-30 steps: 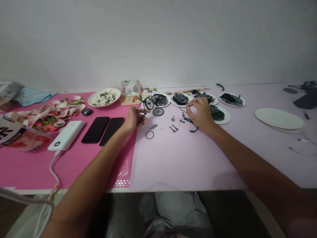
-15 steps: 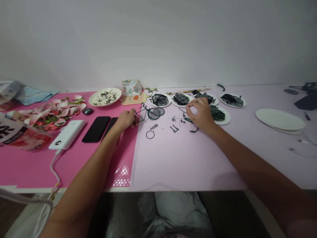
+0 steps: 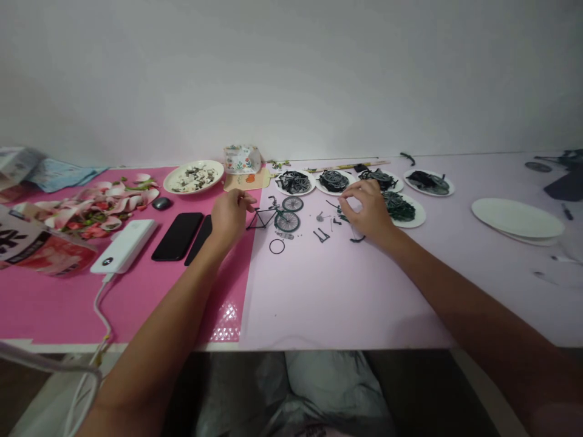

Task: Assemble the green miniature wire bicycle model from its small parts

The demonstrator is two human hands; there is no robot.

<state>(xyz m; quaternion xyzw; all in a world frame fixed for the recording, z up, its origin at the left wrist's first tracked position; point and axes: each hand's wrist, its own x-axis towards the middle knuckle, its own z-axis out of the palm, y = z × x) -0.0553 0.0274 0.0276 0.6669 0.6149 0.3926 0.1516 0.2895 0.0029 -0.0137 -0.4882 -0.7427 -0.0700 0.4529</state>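
On the table seam lies a miniature bicycle frame (image 3: pixel 262 219) with its handlebar. Two spoked wheels (image 3: pixel 287 221) lie at its right end. My left hand (image 3: pixel 231 213) is just above the frame's left end, fingers loosely bent and apart, with nothing visible in them. My right hand (image 3: pixel 367 209) is closed in a pinch, thumb against forefinger, at a thin dark rod (image 3: pixel 333 204). Beneath and beside it are small loose parts, among them a forked piece (image 3: pixel 321 235) and a curved black piece (image 3: pixel 357 239). A thin black ring (image 3: pixel 277 246) lies nearer to me.
Several plates of dark bicycle parts (image 3: pixel 295 182) line the back. Stacked white plates (image 3: pixel 517 218) are at right. On the pink mat are phones (image 3: pixel 177 237), a power bank (image 3: pixel 124 246), a mouse (image 3: pixel 161 203), a bowl (image 3: pixel 194 177) and pink petal-like pieces (image 3: pixel 107 206).
My left hand has let go of the bicycle frame and lifted slightly away. The frame now lies flatter, its front wheel shifted. My right hand keeps its pinch in nearly the same place.
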